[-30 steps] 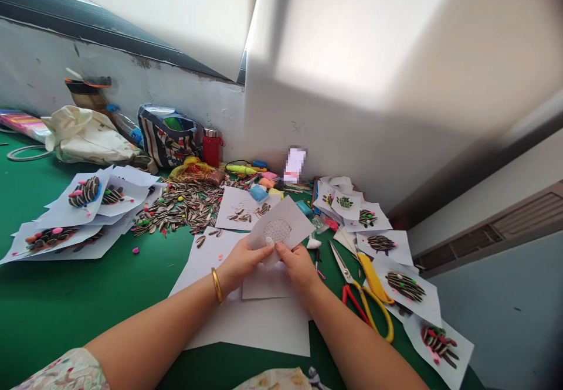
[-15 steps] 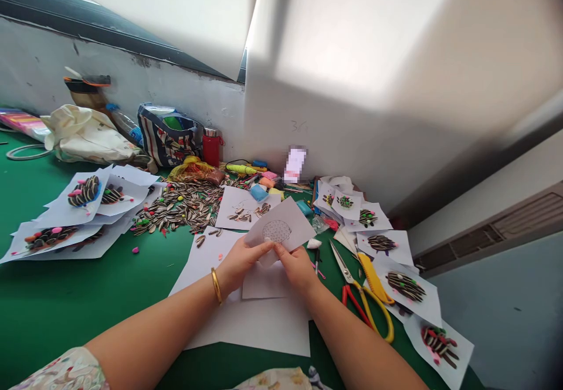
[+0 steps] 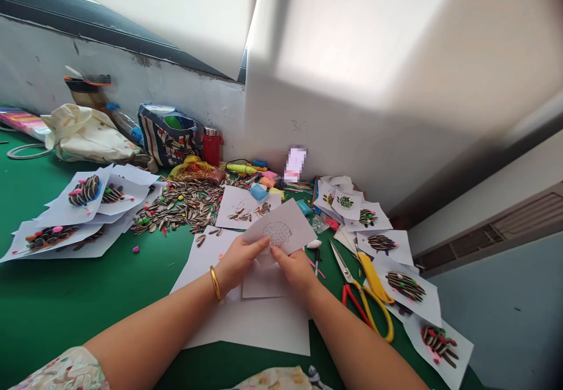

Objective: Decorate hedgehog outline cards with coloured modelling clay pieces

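A small white paper card (image 3: 297,226) with a round, patterned line drawing is held up over the table. My left hand (image 3: 240,264) grips its left lower edge, thumb on the front face. On the lower right edge my right hand (image 3: 299,270) pinches the same card, its thumb close to the other thumb. The fingers behind the card are hidden. Beneath both hands lie white sheets (image 3: 264,325). Just beyond the card is another drawn sheet (image 3: 225,217) with several sunflower seeds on it.
A heap of striped sunflower seeds (image 3: 189,202) spreads behind my left hand. To the right lie yellow-handled scissors (image 3: 373,308), a yellow cutter (image 3: 373,278) and finished seed pictures (image 3: 404,287). More seed pictures (image 3: 83,217) are stacked left. A red bottle (image 3: 212,148) stands by the wall.
The thumbs have drawn slightly apart on the card, the left one moving a little up its face. The card stays in both hands, nearly in place.
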